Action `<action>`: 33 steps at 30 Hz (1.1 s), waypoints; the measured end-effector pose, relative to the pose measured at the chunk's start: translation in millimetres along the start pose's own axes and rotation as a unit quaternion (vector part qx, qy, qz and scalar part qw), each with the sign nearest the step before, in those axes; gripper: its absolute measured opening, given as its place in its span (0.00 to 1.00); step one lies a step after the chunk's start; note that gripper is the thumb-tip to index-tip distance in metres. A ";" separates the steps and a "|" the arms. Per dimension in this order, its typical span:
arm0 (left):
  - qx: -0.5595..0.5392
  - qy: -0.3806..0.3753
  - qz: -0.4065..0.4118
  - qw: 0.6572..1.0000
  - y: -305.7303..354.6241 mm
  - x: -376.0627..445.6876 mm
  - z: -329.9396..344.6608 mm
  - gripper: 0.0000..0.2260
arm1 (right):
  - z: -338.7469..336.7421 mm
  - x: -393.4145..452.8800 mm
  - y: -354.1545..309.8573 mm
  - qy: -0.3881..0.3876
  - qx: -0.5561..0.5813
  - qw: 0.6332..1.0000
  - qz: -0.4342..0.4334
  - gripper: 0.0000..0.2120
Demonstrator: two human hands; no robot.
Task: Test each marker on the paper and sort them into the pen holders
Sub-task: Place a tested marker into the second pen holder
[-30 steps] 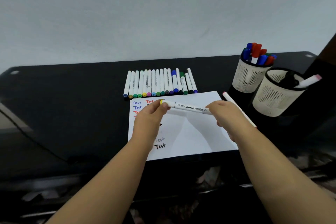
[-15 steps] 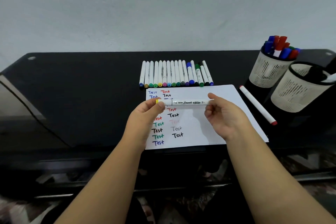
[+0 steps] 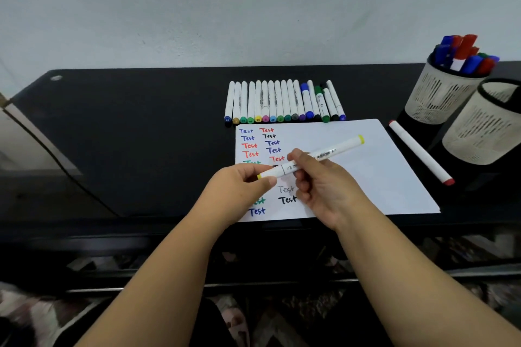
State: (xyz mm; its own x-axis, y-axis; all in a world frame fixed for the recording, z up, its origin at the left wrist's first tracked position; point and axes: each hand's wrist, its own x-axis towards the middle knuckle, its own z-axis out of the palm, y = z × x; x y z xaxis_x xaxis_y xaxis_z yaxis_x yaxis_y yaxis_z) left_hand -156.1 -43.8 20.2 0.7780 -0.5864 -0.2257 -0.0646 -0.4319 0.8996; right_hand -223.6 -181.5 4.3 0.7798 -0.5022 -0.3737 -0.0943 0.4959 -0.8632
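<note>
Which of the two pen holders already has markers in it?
The far pen holder, at the table's back right, bristles with red, blue and green caps. The near pen holder, closer to the person, shows no markers in this view.

The white sheet of paper (image 3: 366,172) lying under both hands carries the handwritten word "Test" many times in two columns, in blue, red, black, green and a faint grey; beyond the hands the top rows read clearly, while several rows are hidden behind the left hand (image 3: 242,186) and right hand (image 3: 321,186). The white yellow-capped marker (image 3: 335,151) that both hands hold has dark print on its barrel just beyond the right hand, too small to read.
</note>
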 end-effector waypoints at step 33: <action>-0.034 -0.028 -0.056 0.997 5.6 -8.3 -9.7 0.07 | 4.4 -8.9 3.0 -0.051 -0.074 0.991 -0.102 0.09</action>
State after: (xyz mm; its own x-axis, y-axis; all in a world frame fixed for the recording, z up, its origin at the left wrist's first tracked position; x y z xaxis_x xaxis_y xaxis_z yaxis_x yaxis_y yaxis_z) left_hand -156.9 -34.7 30.8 0.7411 -0.5755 -0.3457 0.0650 -0.4509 0.8902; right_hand -228.1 -172.5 6.6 0.8502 -0.5028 -0.1561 -0.0114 0.2787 -0.9603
